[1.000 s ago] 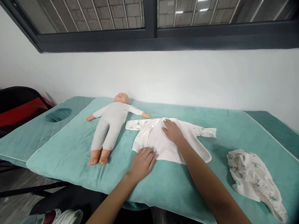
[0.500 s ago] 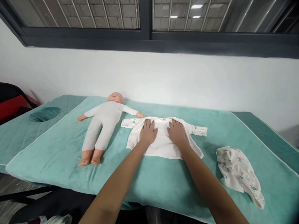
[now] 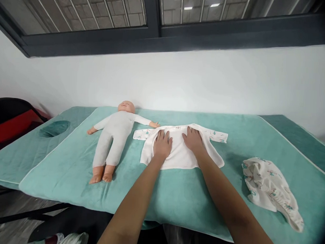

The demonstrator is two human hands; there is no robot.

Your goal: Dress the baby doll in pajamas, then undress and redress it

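Observation:
A small white baby shirt (image 3: 179,151) with printed sleeves lies spread out flat, its neckline with a small label towards the wall. My left hand (image 3: 163,145) rests flat on its left half, fingers stretched out. On the right half lies my right hand (image 3: 194,140), also flat with the fingers apart. Left of the shirt a baby doll (image 3: 115,129) in a pale grey body suit lies on its back, one hand close to the shirt's left sleeve. To the right, a crumpled white printed baby garment (image 3: 269,186) lies by itself.
All of this lies on a padded bed with a green cover (image 3: 70,172), which has a round hollow (image 3: 55,129) at its left end. Behind it are a white wall and a dark window frame (image 3: 101,41). A black and red chair (image 3: 13,122) stands at the left.
The view has tilted and shifted slightly. Both hands stay flat on the baby shirt, and the doll and the crumpled garment lie as before.

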